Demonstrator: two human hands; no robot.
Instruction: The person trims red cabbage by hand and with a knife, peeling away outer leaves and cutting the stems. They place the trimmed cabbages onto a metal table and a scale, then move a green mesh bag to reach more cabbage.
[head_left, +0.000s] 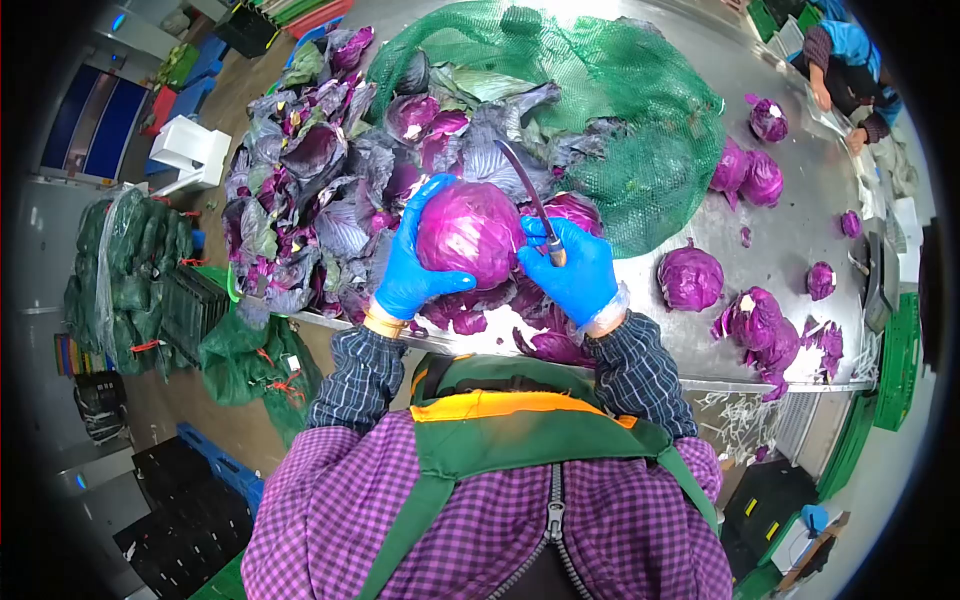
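A peeled, shiny red cabbage point(470, 236) is cupped in my left hand point(418, 265), which wears a blue glove, its fingers wrapped round the cabbage's left side. My right hand point(580, 272), also gloved in blue, grips a knife point(530, 192) by its handle. The thin curved blade points up and to the left, just right of the cabbage. Loose outer leaves point(335, 180) are heaped to the left and behind the cabbage. Behind my hands a green net bag point(640, 120) lies over the metal table point(640, 330), with leaves and cabbage partly under it.
Several cabbages stand on the table's right side, one point(690, 278) nearest my right hand. Another person's hands point(856, 140) are at the far right edge. Filled green net sacks point(130, 280) stand on the left, and a green crate point(897, 365) is at the right.
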